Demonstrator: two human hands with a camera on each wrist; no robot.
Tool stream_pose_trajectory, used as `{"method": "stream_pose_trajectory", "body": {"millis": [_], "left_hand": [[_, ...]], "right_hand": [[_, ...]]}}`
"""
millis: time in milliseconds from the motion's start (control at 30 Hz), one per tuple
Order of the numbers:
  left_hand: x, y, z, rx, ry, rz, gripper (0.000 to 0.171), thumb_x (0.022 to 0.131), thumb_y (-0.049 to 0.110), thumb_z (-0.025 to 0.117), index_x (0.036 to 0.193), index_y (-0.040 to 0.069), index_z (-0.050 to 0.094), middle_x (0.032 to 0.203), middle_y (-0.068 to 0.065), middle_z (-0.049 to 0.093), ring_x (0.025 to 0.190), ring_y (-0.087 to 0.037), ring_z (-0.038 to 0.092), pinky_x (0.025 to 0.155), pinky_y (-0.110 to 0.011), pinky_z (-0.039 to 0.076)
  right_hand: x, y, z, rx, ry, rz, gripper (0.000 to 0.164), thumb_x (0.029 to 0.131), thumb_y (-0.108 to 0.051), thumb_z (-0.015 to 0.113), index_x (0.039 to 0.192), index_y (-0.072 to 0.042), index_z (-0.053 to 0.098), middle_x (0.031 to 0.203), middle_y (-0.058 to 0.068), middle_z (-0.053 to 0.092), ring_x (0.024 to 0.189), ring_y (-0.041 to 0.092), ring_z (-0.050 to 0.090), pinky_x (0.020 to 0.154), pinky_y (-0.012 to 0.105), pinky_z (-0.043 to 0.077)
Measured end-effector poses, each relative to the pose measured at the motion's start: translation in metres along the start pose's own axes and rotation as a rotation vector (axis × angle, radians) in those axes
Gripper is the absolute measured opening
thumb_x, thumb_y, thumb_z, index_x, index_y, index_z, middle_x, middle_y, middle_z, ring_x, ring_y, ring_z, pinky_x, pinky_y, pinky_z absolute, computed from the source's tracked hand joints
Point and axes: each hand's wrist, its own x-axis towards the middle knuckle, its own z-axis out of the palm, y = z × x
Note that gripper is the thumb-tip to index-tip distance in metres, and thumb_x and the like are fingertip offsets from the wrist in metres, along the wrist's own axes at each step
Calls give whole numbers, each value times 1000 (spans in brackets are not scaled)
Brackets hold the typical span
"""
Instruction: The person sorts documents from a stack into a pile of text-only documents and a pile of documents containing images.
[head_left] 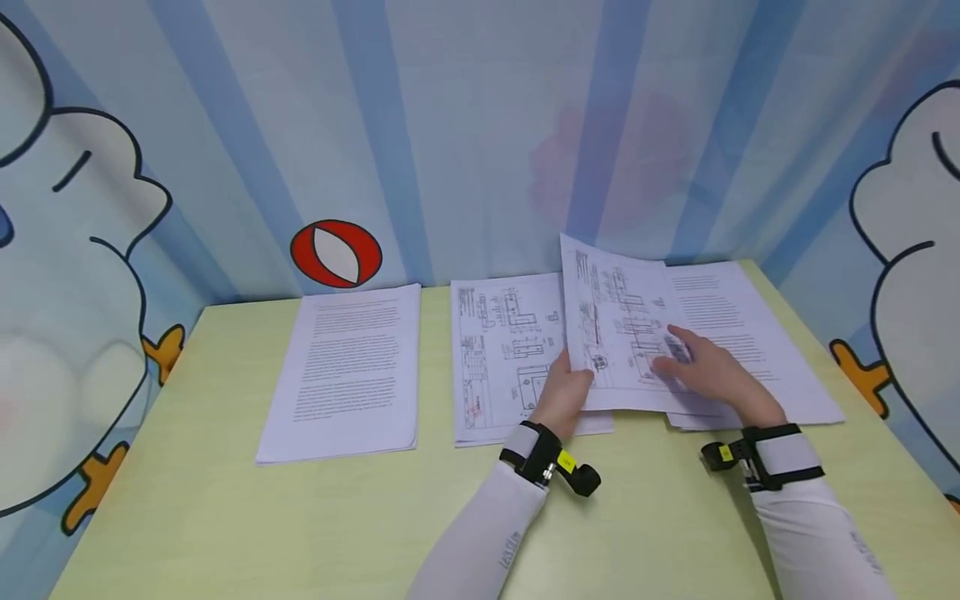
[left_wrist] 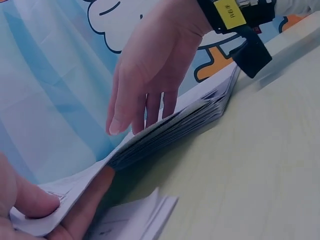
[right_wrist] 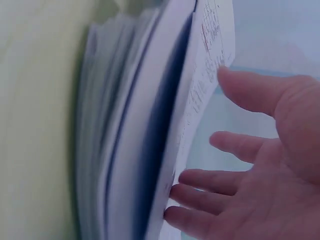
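Observation:
A white sheet with technical drawings (head_left: 615,333) is raised at its left side, its right part lying over the right-hand pile of text pages (head_left: 757,350). My left hand (head_left: 561,396) pinches the sheet's lower left edge, thumb on top and fingers beneath, as the left wrist view shows. On the sheet's printed face, near its right side, rest the fingers of my right hand (head_left: 712,372). In the right wrist view these fingers (right_wrist: 205,205) are extended, with fingertips at the paper. A stack of drawing sheets (head_left: 498,358) lies under and left of my left hand.
Farther left on the pale yellow table (head_left: 187,500) lies another pile of text pages (head_left: 348,375). A blue striped curtain (head_left: 480,150) with cartoon figures hangs right behind the table. Both wrists wear black camera straps.

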Motion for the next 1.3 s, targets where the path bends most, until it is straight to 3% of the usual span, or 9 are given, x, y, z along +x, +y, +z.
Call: {"method": "stream_pose_trajectory", "body": {"millis": [233, 500, 567, 700, 767, 867, 967, 1100, 1300], "left_hand": [[-2, 9, -17, -2, -3, 12, 59, 95, 1, 42, 151, 18, 38, 141, -2, 53, 128, -18, 51, 116, -40, 36], [-10, 22, -39, 67, -5, 36, 57, 98, 9, 45, 152, 24, 37, 149, 2, 48, 140, -17, 41, 122, -41, 27], [-13, 26, -46, 81, -2, 50, 55, 98, 10, 45, 150, 27, 40, 143, 4, 53, 136, -16, 45, 121, -40, 29], [-20, 33, -60, 97, 10, 80, 53, 99, 12, 45, 149, 30, 41, 138, 5, 56, 132, -15, 48, 119, -40, 32], [-22, 35, -68, 96, 9, 93, 53, 99, 11, 44, 149, 30, 41, 138, 4, 56, 131, -16, 49, 118, -41, 33], [-25, 37, -78, 81, 2, 110, 53, 100, 9, 43, 148, 29, 41, 140, 3, 56, 132, -17, 49, 118, -41, 34], [-29, 38, -89, 97, -5, 126, 52, 100, 8, 42, 149, 27, 41, 140, 1, 55, 133, -18, 48, 119, -42, 33], [-36, 42, -104, 174, -7, 151, 51, 100, 9, 41, 149, 25, 39, 141, 1, 53, 136, -17, 44, 121, -43, 29], [-43, 47, -127, 380, 23, 170, 47, 100, 14, 45, 145, 22, 43, 131, 0, 61, 122, -18, 55, 109, -41, 42]], "right_hand": [[4, -6, 5, 165, 125, 1, 80, 103, -47, 45, 158, 0, 12, 158, 36, 18, 144, 57, 21, 114, 67, 25], [5, -17, 8, 511, 265, 93, 84, 101, -59, 37, 161, -16, -3, 167, 21, 6, 152, 45, 11, 120, 62, 18], [6, -20, 8, 678, 236, 110, 83, 99, -62, 36, 160, -23, -5, 169, 11, 6, 155, 33, 15, 123, 49, 23], [8, -25, 11, 1212, 95, 13, 72, 100, -57, 40, 160, -31, 11, 152, 2, 42, 130, 11, 50, 99, 24, 48], [9, -28, 14, 1453, -16, -74, 65, 102, -51, 41, 159, -29, 19, 134, -4, 55, 112, 5, 59, 84, 21, 53], [9, -35, 19, 1651, -158, -144, 57, 105, -40, 42, 156, -26, 23, 121, -6, 65, 106, 7, 66, 85, 25, 56], [8, -45, 24, 1629, -182, -71, 51, 104, -29, 48, 152, -24, 31, 115, -6, 71, 102, 8, 70, 83, 27, 59], [8, -59, 30, 1457, -167, 26, 52, 102, -18, 54, 150, -22, 35, 111, -8, 72, 98, 9, 72, 81, 28, 60], [12, -76, 40, 1216, -124, 5, 53, 104, -14, 47, 154, -15, 30, 110, -11, 70, 97, 6, 70, 82, 25, 58]]}}
